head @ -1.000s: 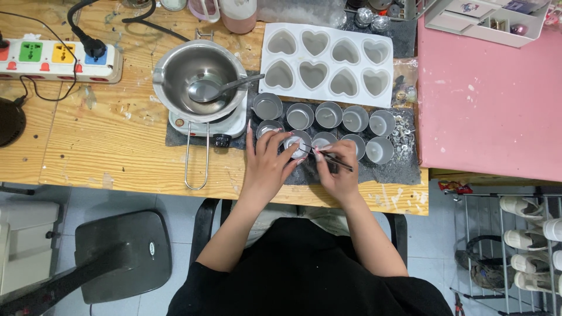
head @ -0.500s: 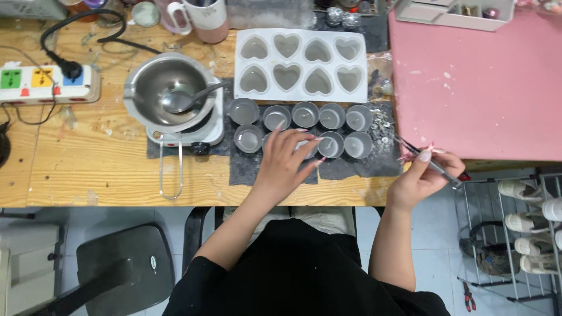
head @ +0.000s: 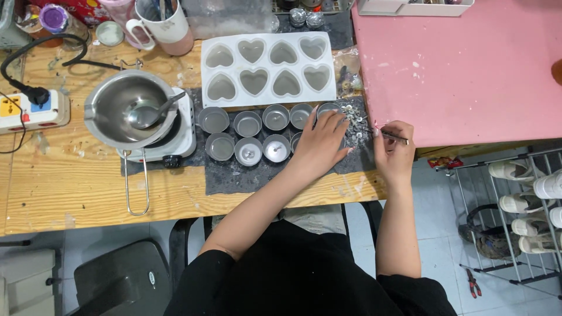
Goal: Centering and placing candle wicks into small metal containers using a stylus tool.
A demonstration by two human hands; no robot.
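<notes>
- The left hand (head: 321, 140) lies palm down on the dark mat (head: 234, 178), its fingers (head: 335, 120) spread a little and resting over the round metal cups (head: 249, 124) at the 3 o'clock end of the 2 rows; whether they grip a cup, I cannot tell.
- The right hand (head: 393, 153) sits at 3 o'clock of the left, at the edge of the pink board (head: 468, 76), with its fingers pinched together on thin metal tweezers (head: 394, 137) that point toward 3 o'clock.
- Between the 2 hands, on the mat, lies a small heap of wick tabs (head: 356, 122), just beside the left fingertips.
- I count 7 cups clear of the hand; several show a small tab in the middle of the base.
- At 12 o'clock of the cups stands a white mould (head: 268, 69) with 8 heart-shaped hollows, touching the mat's far edge.
- At 9 o'clock of the cups a steel pot (head: 126, 114) with a spoon (head: 153, 111) in it sits on a white hot plate (head: 175, 140); its wire handle (head: 136, 187) reaches toward 6 o'clock.
- A power strip (head: 32, 111) lies at the 9 o'clock edge of the wooden bench (head: 64, 187).
- A mug (head: 161, 23) stands at 11 o'clock of the mould.
</notes>
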